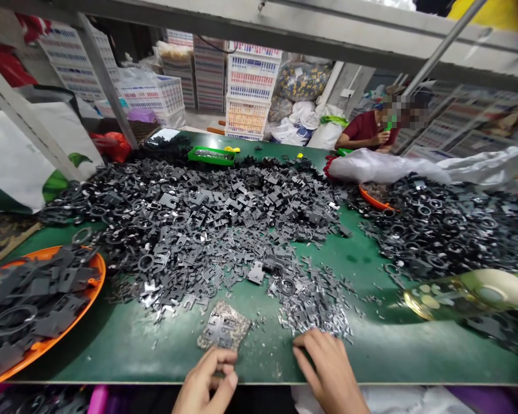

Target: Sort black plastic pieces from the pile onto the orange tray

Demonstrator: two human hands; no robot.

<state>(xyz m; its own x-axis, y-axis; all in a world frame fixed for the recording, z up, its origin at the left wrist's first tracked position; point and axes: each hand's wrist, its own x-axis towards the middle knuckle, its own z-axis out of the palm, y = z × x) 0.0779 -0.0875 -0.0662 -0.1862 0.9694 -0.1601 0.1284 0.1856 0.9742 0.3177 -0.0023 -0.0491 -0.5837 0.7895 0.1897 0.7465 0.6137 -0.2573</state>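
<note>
My left hand (pixel 207 379) is at the table's near edge, fingers curled with thumb against them, just below a flat grey square of joined plastic parts (pixel 224 326); what it pinches, if anything, is too small to name. My right hand (pixel 326 368) lies on the green table (pixel 371 345), fingers stretched forward and touching the near edge of a small heap of loose grey plastic pieces (pixel 315 313). A large pile of dark plastic parts and rings (pixel 216 218) covers the middle of the table.
An orange tray (pixel 95 282) of black parts sits at the left. A second dark pile (pixel 449 230), an orange bowl (pixel 371 200) and a white bag (pixel 414 164) lie at the right. A green tray (pixel 211 155) stands far back. A person in red (pixel 366 131) sits opposite. A shiny bottle (pixel 470 299) lies near right.
</note>
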